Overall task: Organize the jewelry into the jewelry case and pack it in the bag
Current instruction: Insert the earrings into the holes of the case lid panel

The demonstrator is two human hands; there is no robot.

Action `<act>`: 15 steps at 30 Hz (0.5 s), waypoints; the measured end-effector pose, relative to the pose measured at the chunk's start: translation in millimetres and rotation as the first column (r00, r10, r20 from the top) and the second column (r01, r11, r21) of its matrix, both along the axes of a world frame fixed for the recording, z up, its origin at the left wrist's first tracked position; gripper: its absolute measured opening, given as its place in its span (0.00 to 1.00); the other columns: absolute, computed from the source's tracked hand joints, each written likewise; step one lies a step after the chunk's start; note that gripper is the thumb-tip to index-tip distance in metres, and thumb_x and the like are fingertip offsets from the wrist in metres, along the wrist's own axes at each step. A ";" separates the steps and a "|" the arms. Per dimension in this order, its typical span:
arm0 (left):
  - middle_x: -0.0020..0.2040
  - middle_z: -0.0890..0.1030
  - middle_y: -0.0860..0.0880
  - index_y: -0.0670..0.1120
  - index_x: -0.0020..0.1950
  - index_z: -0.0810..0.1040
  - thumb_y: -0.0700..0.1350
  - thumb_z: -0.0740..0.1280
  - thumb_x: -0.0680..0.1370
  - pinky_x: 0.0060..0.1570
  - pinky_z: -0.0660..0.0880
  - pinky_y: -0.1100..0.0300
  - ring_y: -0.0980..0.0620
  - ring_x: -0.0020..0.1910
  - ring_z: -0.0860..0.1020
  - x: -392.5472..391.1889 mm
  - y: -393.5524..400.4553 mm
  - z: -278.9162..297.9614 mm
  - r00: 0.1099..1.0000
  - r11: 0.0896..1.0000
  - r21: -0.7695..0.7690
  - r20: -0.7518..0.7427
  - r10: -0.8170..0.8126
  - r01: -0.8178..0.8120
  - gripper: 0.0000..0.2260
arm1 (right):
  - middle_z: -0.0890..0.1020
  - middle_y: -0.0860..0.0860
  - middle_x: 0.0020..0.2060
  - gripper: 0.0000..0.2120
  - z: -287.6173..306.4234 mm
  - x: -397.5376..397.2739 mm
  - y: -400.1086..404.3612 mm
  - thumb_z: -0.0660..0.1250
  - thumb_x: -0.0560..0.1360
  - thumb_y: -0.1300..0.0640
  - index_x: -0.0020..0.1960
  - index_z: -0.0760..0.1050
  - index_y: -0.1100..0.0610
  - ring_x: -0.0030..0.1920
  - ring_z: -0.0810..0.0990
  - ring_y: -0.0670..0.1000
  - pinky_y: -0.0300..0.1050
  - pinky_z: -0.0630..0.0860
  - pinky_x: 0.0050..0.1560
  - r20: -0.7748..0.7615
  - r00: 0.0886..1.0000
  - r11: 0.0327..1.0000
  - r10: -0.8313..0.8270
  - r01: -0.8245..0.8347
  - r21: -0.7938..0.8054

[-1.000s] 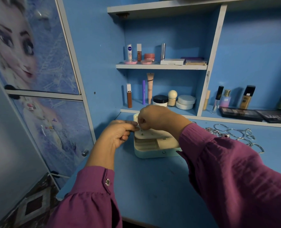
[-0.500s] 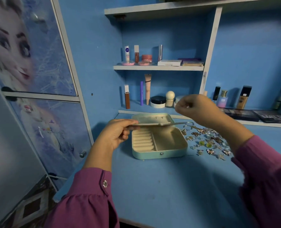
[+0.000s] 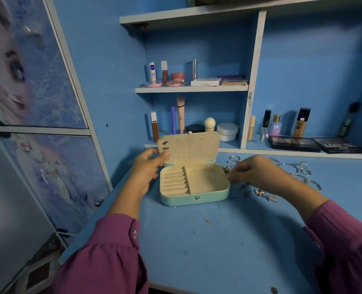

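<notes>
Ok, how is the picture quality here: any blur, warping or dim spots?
Head view: wide-angle warp bows the shelf uprights; the door poster at the left edge is smeared; the right hand looks slightly soft; the jewelry case is sharp; light is dim and blue-tinted, without glare.

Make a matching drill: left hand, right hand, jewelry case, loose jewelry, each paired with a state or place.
Things:
1. left hand
2. right hand
3. jewelry case
4. loose jewelry

States or places:
A. scattered on the desk, right of the case
B. open, compartments empty
C. holds the perforated lid panel
D. fingers curled over the jewelry, beside the case's right edge

Pairs: 1-C, 2-D, 3-B, 4-A
</notes>
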State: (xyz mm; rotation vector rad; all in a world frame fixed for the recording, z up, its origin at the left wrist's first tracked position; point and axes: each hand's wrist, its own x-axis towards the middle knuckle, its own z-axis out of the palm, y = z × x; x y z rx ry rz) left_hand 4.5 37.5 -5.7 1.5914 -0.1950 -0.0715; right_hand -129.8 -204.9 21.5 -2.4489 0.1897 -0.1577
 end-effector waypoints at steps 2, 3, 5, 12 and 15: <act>0.35 0.78 0.52 0.47 0.45 0.78 0.42 0.70 0.76 0.23 0.64 0.68 0.63 0.22 0.69 0.7 -5.1 -0.9 0.998 0.999 -0.017 0.039 0.043 -0.043 0.02 | 0.84 0.45 0.34 0.06 -0.8 -1.0 1.7 0.72 0.72 0.50 0.37 0.83 0.48 0.38 0.80 0.51 0.43 0.74 0.36 -0.011 1.000 1.000 0.002 -0.001 0.020; 0.37 0.79 0.52 0.47 0.44 0.78 0.41 0.70 0.76 0.24 0.66 0.70 0.65 0.23 0.71 1.6 -7.0 -1.0 0.996 0.997 -0.040 0.056 0.063 -0.061 0.02 | 0.84 0.46 0.34 0.05 -1.6 -0.7 2.1 0.72 0.71 0.50 0.37 0.83 0.47 0.36 0.78 0.49 0.41 0.73 0.35 -0.015 1.000 1.000 0.000 0.000 0.029; 0.41 0.82 0.51 0.47 0.44 0.79 0.40 0.70 0.75 0.33 0.73 0.68 0.63 0.32 0.78 6.4 -9.8 -3.9 0.993 0.994 -0.073 0.074 0.088 -0.083 0.03 | 0.84 0.48 0.36 0.03 -2.4 0.8 3.0 0.74 0.70 0.51 0.38 0.84 0.47 0.36 0.77 0.47 0.43 0.74 0.36 -0.021 1.000 0.999 -0.012 0.013 0.038; 0.42 0.81 0.50 0.41 0.52 0.79 0.39 0.67 0.78 0.33 0.75 0.70 0.57 0.38 0.79 15.3 -21.9 -10.8 0.990 0.989 -0.090 0.066 0.126 -0.120 0.05 | 0.84 0.51 0.37 0.02 -1.2 6.1 6.4 0.75 0.69 0.56 0.41 0.85 0.53 0.36 0.76 0.48 0.43 0.75 0.39 -0.020 0.999 0.998 -0.037 0.038 0.053; 0.42 0.82 0.49 0.41 0.50 0.79 0.39 0.67 0.78 0.33 0.75 0.68 0.56 0.37 0.79 18.5 -22.7 -13.0 0.988 0.988 -0.068 0.049 0.144 -0.140 0.03 | 0.82 0.49 0.34 0.02 -0.2 6.5 7.0 0.75 0.69 0.56 0.41 0.85 0.53 0.32 0.74 0.46 0.37 0.70 0.30 -0.029 0.999 0.998 -0.035 0.036 0.042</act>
